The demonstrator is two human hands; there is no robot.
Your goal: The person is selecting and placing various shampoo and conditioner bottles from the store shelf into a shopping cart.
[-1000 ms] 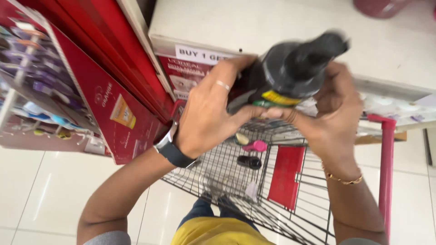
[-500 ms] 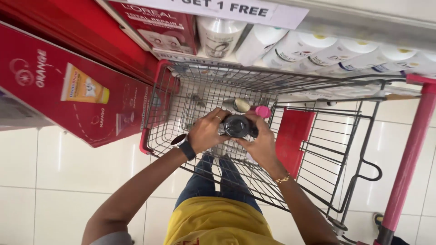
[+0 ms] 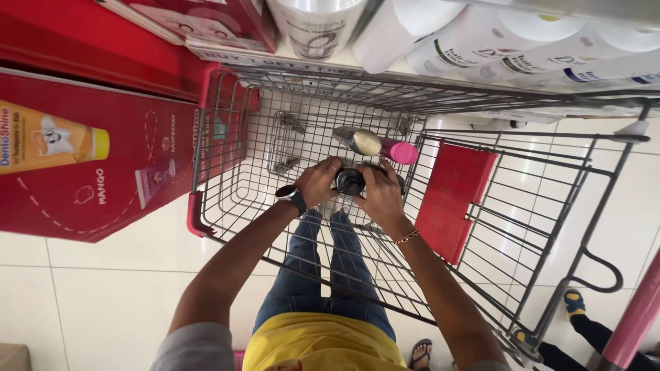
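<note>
- The dark bottle (image 3: 352, 181) is down inside the wire shopping cart (image 3: 227, 227), low in the basket, gripped between both hands; its cap end points up toward the camera.
- The left hand (image 3: 317, 182) is curled closed around the bottle's left side, and the right hand (image 3: 380, 196) is wrapped closed over its right side, so neither has let go.
- By my reading, the lowering into the cart is nearly done; what is left is to rest the bottle on the basket floor and release it. Whether it already touches the wire I cannot tell.
- Just beyond the hands lies a pink-capped bottle (image 3: 375, 144), already in the basket.
- Further beyond the hands, past the cart's far edge, white bottles (image 3: 481, 41) stand on the store shelf.
</note>
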